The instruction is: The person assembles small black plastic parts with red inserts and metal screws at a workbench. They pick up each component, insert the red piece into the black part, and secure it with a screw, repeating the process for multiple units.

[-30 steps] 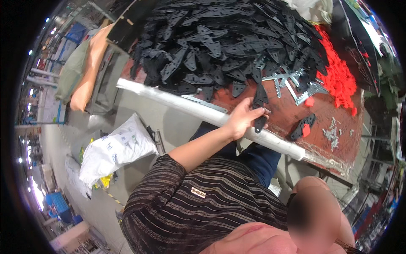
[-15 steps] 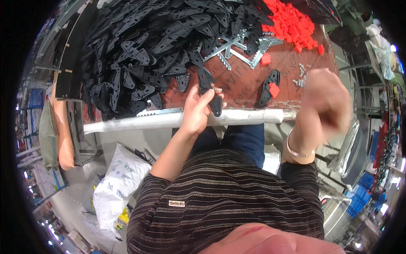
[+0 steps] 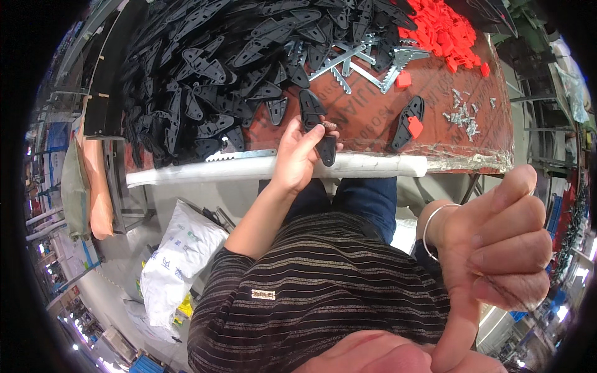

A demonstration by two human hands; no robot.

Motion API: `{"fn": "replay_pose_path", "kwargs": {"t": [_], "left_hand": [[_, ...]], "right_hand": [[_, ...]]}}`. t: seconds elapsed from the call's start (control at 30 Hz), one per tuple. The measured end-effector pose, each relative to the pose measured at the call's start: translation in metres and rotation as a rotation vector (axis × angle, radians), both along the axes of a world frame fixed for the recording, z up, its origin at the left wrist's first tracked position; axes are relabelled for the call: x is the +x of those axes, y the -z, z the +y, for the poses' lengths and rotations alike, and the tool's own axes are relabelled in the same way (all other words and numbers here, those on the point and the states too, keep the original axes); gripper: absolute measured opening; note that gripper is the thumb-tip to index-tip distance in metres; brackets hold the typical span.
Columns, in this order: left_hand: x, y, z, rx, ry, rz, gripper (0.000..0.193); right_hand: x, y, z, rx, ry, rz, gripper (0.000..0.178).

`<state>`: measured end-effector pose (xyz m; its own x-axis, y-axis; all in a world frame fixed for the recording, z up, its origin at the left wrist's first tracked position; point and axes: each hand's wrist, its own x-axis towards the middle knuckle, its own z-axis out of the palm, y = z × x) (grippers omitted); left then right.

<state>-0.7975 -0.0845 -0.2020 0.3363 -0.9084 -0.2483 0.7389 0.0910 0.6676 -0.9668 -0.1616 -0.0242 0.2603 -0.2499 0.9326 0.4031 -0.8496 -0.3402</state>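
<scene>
My left hand [image 3: 300, 149] grips a long black plastic piece [image 3: 309, 107], pointed and with small holes, just above the table's near edge. Under the thumb a small ridged metal bit [image 3: 328, 125] shows. Raised off the table at the lower right is my right hand [image 3: 497, 248], its fingers curled in and seemingly holding nothing; one stretched digit touches my face. A similar black piece [image 3: 398, 135] lies on the table with a red plastic part [image 3: 415, 127] on it.
Across the reddish table [image 3: 360, 127], black pieces [image 3: 205, 68] are heaped at left, with toothed metal strips [image 3: 348, 59] and red parts [image 3: 441, 37] farther right. Small metal bits [image 3: 461, 115] lie at right. White padding [image 3: 267, 168] covers the near edge. A white sack [image 3: 180, 248] stands below.
My right hand has come back from the table's right side toward my face, uncovering the small metal bits. The left hand keeps its hold on the black piece.
</scene>
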Motion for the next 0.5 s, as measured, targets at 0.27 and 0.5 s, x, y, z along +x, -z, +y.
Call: {"fn": "replay_pose_path", "kwargs": {"t": [0.27,0.5], "left_hand": [[0.000,-0.004,0.003,0.043,-0.035,0.034,0.018],[0.000,-0.003,0.003,0.020,-0.041,-0.003,0.020]], "right_hand": [[0.012,-0.005,0.002,0.043,0.200,0.051,0.013],[0.039,0.075,-0.129,0.167,0.930,0.794,0.036]]}}
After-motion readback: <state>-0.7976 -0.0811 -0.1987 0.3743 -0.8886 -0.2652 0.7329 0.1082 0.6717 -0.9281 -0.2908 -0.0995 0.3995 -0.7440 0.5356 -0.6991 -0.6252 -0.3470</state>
